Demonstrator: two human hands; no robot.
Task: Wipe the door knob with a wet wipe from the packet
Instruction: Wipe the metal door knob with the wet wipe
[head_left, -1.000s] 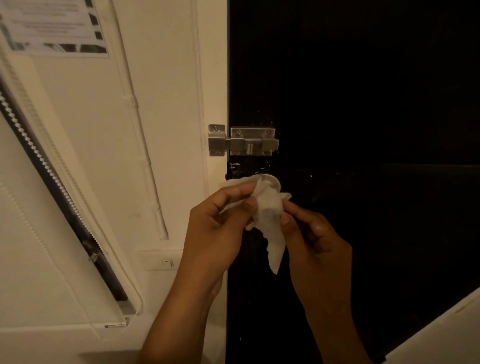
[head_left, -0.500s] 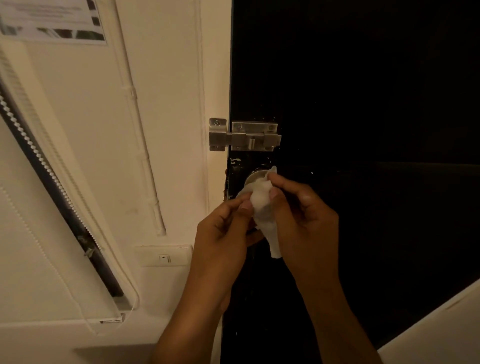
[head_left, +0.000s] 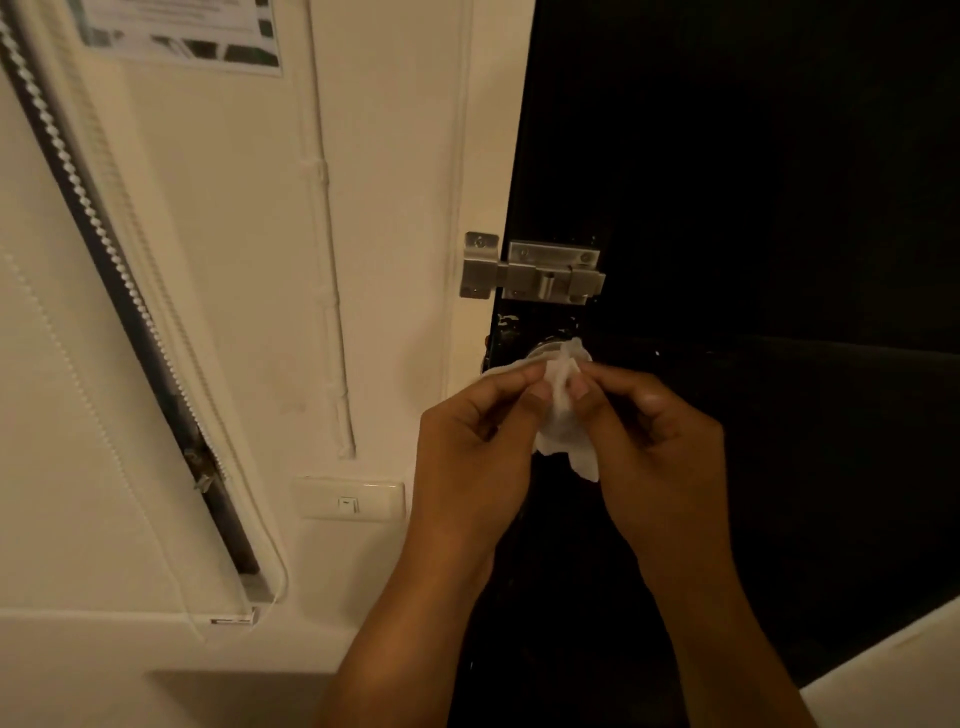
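Pinching wet wipe (head_left: 563, 415) between fingers (head_left: 584, 387) of both hands, before door knob (head_left: 543, 352)

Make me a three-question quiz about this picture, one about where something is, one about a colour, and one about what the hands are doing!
1. Where is the metal bolt latch?
A. above the door knob
B. below it
C. on the floor

2. What colour is the wet wipe?
A. blue
B. white
C. black

3. How is the wipe held?
A. by no hand
B. by one hand
C. by both hands

Answers: 1 A, the latch sits higher on the door; 2 B, it looks white; 3 C, left hand and right hand both pinch it.
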